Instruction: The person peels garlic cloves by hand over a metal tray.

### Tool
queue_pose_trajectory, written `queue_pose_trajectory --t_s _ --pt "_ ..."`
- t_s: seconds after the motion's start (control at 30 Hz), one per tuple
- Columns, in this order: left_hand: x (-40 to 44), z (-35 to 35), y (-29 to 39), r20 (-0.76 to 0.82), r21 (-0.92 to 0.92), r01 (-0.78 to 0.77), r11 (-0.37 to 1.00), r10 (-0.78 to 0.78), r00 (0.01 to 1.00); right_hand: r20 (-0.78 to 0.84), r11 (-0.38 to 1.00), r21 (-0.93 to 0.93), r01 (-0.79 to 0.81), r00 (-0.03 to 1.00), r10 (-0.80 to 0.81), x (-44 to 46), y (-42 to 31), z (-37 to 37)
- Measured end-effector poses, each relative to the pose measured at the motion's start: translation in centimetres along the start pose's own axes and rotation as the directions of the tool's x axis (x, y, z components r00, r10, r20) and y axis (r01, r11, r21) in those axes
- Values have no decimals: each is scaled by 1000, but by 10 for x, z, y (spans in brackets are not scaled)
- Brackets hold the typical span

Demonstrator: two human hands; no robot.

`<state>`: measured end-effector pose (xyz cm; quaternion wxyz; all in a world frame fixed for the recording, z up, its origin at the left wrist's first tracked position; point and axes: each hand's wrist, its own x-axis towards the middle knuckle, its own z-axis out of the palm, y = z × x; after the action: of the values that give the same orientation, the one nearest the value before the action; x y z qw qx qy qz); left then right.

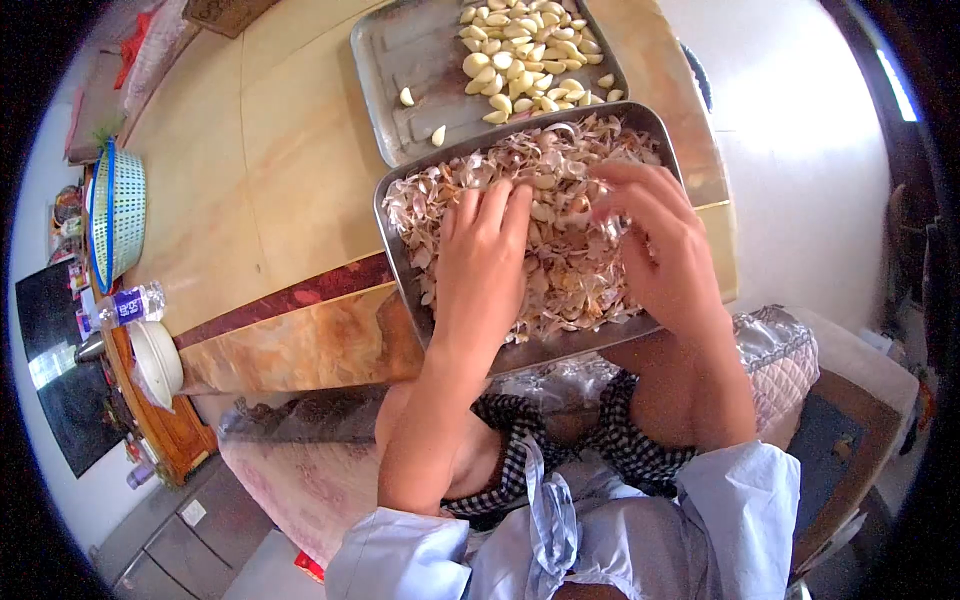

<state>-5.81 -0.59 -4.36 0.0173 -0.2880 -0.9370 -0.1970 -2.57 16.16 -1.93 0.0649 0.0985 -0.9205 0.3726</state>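
A metal tray (409, 268) heaped with papery garlic skins (573, 285) lies in front of me, partly over the table's edge. My left hand (485, 255) rests on the skins at the left of the heap, its fingers stretched forward and the tips partly among the skins. My right hand (660, 225) is over the right side of the heap. Its fingers curve inward, apart from the thumb, and look slightly blurred. Some pale cloves show among the skins between my hands. Behind is a second metal tray (400, 60) with many peeled garlic cloves (530, 55), mostly on its right side.
Both trays sit on a marble-patterned table (300, 120). At the far left are a green-and-white plastic basket (120, 215), a plastic bottle (135, 303) and a white bowl (156, 360). Pale floor (800, 150) lies beyond the table's right edge. A cushioned seat (290, 470) is below.
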Motion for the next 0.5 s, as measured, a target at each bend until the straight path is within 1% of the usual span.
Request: queue_pose_trajectory --t_s 0.03,0.07,0.13,0.17,0.2,0.27,0.3,0.33,0.37,0.4,0.43,0.47,0.5 --pt "0 1 1 25 2 26 1000 -26 999 -137 995 25 -93 986 96 0 -1 2" --pt "1 1 2 22 3 18 1000 -18 1000 -145 995 21 -93 985 96 -3 1 5" --pt "1 3 2 -38 -37 77 996 -79 996 -98 979 -5 -204 974 203 -10 6 14" --pt "2 4 3 -85 -49 77 996 -81 993 -21 988 -25 -152 988 152 -13 7 17" --pt "4 4 6 -83 -53 70 996 -74 994 45 993 -25 -115 992 116 -13 3 20" --pt "9 2 11 -162 -78 -14 997 1 987 101 1000 2 -5 995 5 -18 -1 33" --pt "10 -1 14 -123 -86 -29 996 18 992 127 997 16 75 989 -77 -17 -3 37" --pt "10 0 13 -123 -90 -33 995 22 992 154 987 33 155 975 -158 -15 -5 40" --pt "10 2 11 -95 -89 -79 993 70 993 204 986 17 169 964 -168 -17 -10 39" --pt "10 2 10 -68 -90 -124 988 118 991 203 986 13 168 965 -167 -17 -10 37" --pt "11 2 9 -35 -107 -118 987 115 993 233 980 -9 199 954 -192 -17 -10 34" --pt "10 2 7 -37 -109 -120 987 117 992 263 972 -31 232 940 -216 -17 -9 32" --pt "9 3 5 -1 -92 -157 983 158 988 244 973 35 228 942 -230 -17 -5 33"
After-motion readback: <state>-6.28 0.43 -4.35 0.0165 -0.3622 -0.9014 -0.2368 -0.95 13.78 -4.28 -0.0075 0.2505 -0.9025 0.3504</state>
